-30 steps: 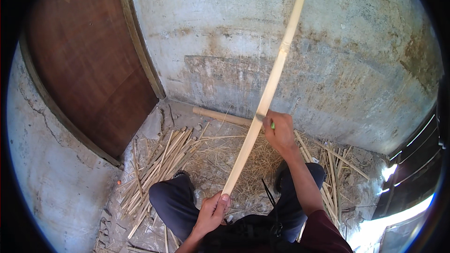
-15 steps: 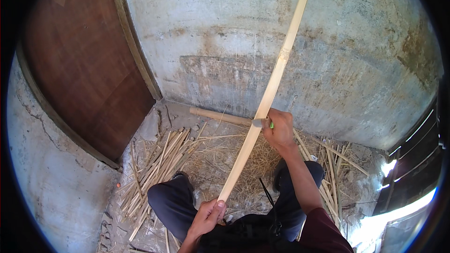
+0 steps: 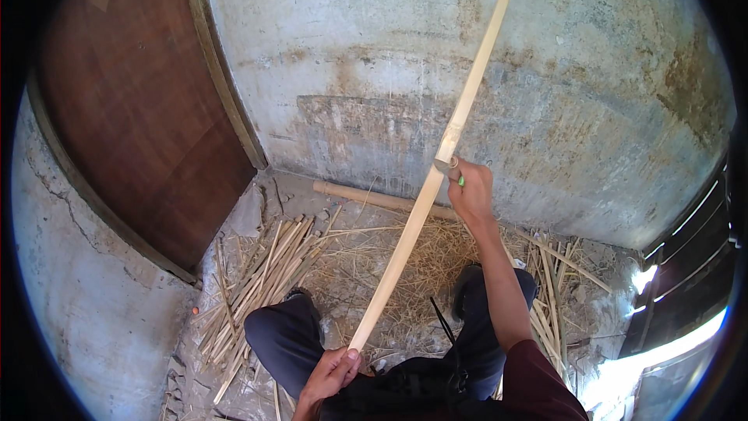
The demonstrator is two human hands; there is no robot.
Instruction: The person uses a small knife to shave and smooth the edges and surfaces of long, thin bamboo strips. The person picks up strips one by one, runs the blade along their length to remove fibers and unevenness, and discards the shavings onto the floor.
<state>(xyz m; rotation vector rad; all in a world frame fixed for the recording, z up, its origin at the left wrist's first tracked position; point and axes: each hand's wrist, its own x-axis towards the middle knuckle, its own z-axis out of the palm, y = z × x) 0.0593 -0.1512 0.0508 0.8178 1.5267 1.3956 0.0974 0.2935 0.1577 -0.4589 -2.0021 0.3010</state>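
A long pale bamboo strip [image 3: 399, 261] slants from near my lap up and away to the right, its far end raised in front of the wall. My left hand [image 3: 332, 374] is closed round its near end. In my right hand [image 3: 473, 193] is a knife [image 3: 442, 165], its short grey blade lying across the strip just below the node. A bit of green shows at the handle; my fingers hide the rest of it.
Split bamboo sticks [image 3: 269, 281] lie heaped at my left, with another pile [image 3: 549, 288] at my right. Shavings [image 3: 436, 253] cover the floor between my feet. A bamboo pole [image 3: 362, 196] lies along the foot of the stained wall [image 3: 374, 54]. A brown door [image 3: 140, 101] stands at left.
The strip has slid down toward me with my left hand, so its far tip now shows. My right hand and the knife have moved farther away, up close to the node.
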